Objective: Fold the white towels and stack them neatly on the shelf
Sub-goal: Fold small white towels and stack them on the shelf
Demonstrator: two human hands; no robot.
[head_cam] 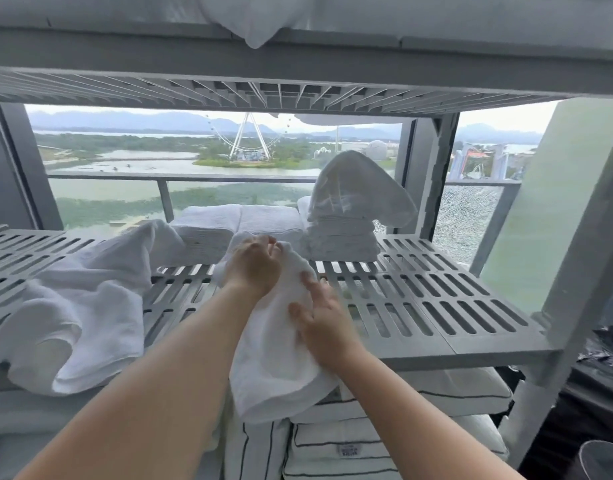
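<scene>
A white towel hangs over the front edge of the grey slatted shelf. My left hand grips its upper end in a fist above the shelf. My right hand lies on the towel lower down with fingers spread and nearly straight, pressing the cloth. Behind my hands stand low stacks of folded white towels and a taller stack with a loose towel draped on top. A heap of unfolded white towels lies on the shelf's left part.
An upper shelf with white linen runs overhead. White pillows with dark piping fill the level below. A grey upright post stands at the right, with black bags beyond it. A window lies behind the rack.
</scene>
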